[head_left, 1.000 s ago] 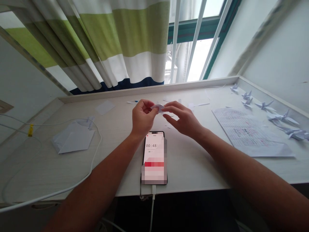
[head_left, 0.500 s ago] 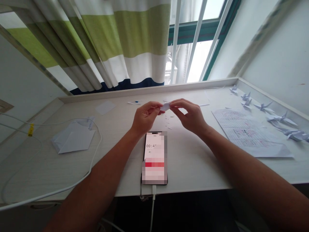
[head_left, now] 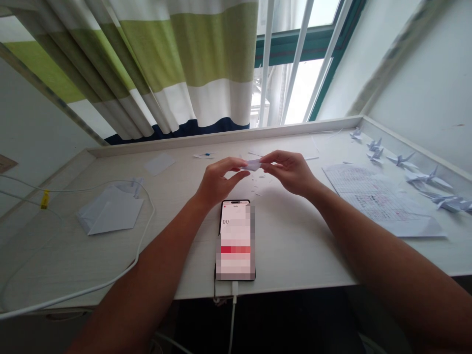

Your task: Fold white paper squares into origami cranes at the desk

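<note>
A small folded piece of pale paper (head_left: 252, 164) hangs above the middle of the white desk (head_left: 295, 246), pinched from both sides. My left hand (head_left: 217, 179) grips its left end between thumb and fingers. My right hand (head_left: 291, 171) pinches its right end, fingers curled. A phone (head_left: 235, 239) with a lit screen lies flat just below my hands, near the desk's front edge.
Several folded paper cranes (head_left: 427, 177) line the right edge by the wall. A printed sheet (head_left: 379, 201) lies at the right, a stack of white paper (head_left: 110, 211) at the left. A white cable (head_left: 143, 236) loops across the left side. Small paper scraps (head_left: 206, 156) lie near the window ledge.
My hands have moved slightly farther from me and drawn level. The right fingers went from stretched out to a pinch on the paper, which now lies flatter between both hands.
</note>
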`<action>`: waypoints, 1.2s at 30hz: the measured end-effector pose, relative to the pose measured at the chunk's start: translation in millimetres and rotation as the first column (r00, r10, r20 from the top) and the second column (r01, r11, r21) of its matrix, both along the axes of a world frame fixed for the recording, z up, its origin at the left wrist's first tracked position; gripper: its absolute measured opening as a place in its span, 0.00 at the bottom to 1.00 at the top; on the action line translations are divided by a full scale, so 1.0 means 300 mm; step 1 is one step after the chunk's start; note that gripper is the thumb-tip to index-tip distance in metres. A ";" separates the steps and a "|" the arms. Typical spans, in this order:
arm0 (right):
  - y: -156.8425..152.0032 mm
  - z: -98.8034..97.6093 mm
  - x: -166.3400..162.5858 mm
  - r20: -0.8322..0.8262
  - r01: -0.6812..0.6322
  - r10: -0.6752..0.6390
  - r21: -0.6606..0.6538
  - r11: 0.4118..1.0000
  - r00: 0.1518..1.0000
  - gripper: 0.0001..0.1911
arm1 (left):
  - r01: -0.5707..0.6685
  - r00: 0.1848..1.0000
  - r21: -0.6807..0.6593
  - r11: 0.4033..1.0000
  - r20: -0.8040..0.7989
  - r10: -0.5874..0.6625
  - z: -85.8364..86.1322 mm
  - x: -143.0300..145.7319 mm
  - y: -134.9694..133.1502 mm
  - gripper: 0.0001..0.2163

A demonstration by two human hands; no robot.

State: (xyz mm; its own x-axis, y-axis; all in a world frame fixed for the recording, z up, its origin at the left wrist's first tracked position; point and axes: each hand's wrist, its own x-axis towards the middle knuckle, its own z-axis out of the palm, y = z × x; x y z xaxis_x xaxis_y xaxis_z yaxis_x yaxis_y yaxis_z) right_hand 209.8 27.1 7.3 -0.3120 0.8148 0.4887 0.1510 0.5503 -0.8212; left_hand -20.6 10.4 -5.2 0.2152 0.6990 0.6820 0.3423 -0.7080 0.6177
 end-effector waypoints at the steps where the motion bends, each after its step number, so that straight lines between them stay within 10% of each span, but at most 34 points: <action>1: 0.004 -0.003 0.000 -0.024 -0.011 0.010 -0.039 0.999 1.000 0.13 | -0.002 1.000 0.009 1.000 -0.009 0.002 -0.001 -0.002 0.001 0.08; 21: 0.006 -0.004 -0.010 -0.248 -0.135 0.073 -0.241 0.961 0.966 0.16 | -0.024 1.000 -0.041 0.999 -0.013 0.023 -0.009 0.001 0.003 0.07; 36: -0.027 0.002 -0.041 -0.285 -0.242 0.115 -0.462 0.853 0.952 0.26 | -0.055 0.996 0.161 0.985 -0.064 0.066 -0.003 0.005 0.000 0.05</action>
State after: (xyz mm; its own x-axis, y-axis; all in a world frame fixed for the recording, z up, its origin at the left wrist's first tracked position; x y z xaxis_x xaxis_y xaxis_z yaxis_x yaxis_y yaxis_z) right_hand 197.4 18.9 8.0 -0.4011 0.9078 0.1225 -0.1453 0.0690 -0.9870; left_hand -18.9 10.5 -6.2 0.2258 0.5963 0.7703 0.4251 -0.7718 0.4729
